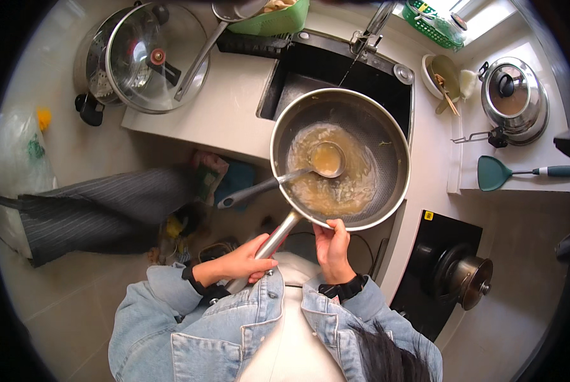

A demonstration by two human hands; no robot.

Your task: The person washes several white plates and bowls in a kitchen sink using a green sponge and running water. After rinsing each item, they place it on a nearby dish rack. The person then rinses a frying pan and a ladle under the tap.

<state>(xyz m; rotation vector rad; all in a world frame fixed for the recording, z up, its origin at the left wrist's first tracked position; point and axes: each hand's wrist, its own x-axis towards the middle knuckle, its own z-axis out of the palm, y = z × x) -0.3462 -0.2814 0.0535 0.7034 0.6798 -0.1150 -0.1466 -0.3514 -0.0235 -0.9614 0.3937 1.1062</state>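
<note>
Both hands carry a large frying pan [390, 138] in front of my body, its far side overlapping the front of the sink. My left hand [239, 260] is wrapped around the pan's long metal handle [279, 235]. The near rim is pinched by my right hand [333, 248], thumb on top. Cloudy brownish liquid [356, 176] covers part of the textured pan bottom. A ladle [251, 192] rests in the pan with liquid in its bowl, and its dark handle sticks out over the left rim.
A thin stream runs from the faucet [361, 43] into the black sink [309, 71]. Left on the counter are a glass lid [180, 43] and a steel pot [91, 62]. To the right are a lidded pot [514, 100], a green spatula [493, 173] and a black cooktop [428, 253].
</note>
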